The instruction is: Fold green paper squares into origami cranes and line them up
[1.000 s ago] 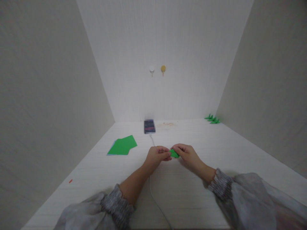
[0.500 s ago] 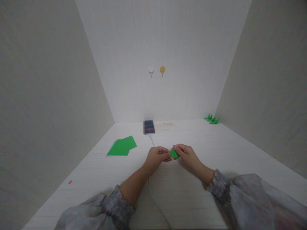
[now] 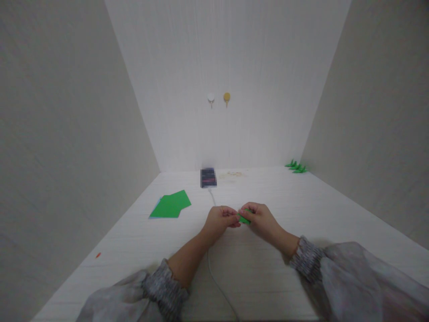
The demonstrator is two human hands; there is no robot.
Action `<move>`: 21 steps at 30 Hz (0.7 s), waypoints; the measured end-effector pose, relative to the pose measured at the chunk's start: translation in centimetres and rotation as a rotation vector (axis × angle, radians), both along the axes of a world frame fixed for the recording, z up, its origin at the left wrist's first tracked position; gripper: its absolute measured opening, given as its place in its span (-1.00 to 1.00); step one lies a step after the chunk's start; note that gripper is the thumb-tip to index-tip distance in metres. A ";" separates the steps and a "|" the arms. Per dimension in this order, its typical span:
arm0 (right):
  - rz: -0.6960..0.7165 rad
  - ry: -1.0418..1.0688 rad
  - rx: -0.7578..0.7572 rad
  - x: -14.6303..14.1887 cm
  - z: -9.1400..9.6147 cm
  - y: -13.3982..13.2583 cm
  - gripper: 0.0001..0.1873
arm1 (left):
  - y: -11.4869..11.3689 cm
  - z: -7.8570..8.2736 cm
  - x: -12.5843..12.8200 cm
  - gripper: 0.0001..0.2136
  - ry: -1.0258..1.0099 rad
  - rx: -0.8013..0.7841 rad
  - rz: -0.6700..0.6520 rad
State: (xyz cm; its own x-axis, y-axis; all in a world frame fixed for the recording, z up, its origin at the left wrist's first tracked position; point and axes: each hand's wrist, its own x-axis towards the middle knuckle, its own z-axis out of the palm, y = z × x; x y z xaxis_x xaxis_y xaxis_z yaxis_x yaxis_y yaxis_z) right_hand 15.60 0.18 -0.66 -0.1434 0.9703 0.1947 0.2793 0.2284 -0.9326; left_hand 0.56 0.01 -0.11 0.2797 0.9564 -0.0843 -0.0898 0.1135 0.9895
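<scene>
A small folded piece of green paper is held between my two hands, above the white table. My left hand pinches its left end between thumb and fingers. From the right, my right hand grips it with the thumb on top. Fingers cover much of the paper, so its full shape is hidden. Left of my hands lie overlapping green paper sheets, with a pale blue edge showing beneath.
Several folded green paper pieces sit in the far right corner. A phone-like device with a blurred screen lies near the back wall, its white cable running under my left arm. A small orange bit lies at left. Two hooks hang on the wall.
My right thumb and fingers have shifted slightly left over the green paper, covering more of it. My left hand stays nearly still.
</scene>
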 end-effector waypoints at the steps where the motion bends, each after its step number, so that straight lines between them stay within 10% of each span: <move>1: 0.001 0.026 -0.019 0.0 0.0 0.0 -0.81 | 0.0 0.0 0.0 -0.82 0.000 -0.001 -0.006; 21: 0.060 0.262 -0.096 -0.6 -0.5 0.4 -0.79 | 0.3 0.1 -0.3 -0.75 -0.101 -0.014 0.070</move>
